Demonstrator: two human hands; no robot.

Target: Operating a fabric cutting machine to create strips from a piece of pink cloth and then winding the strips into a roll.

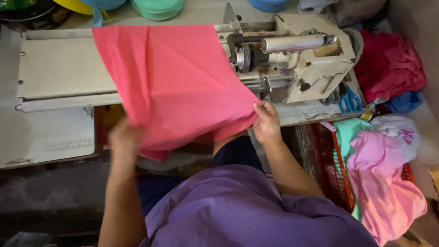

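Pink cloth (178,87) draped over sewing machine (292,59) at tabletop (50,132) front edge; soft, light, floppy, best taken by hem. Right hand (266,122) pinches lower corner; left hand (123,137) under cloth, grip cannot tell.

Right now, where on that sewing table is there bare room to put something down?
The pale table top left of the pink cloth is bare, as is the lower shelf beneath it. The right side is crowded: the sewing machine, blue scissors, and a red crate heaped with garments. Both hands, left and right, grip the cloth.
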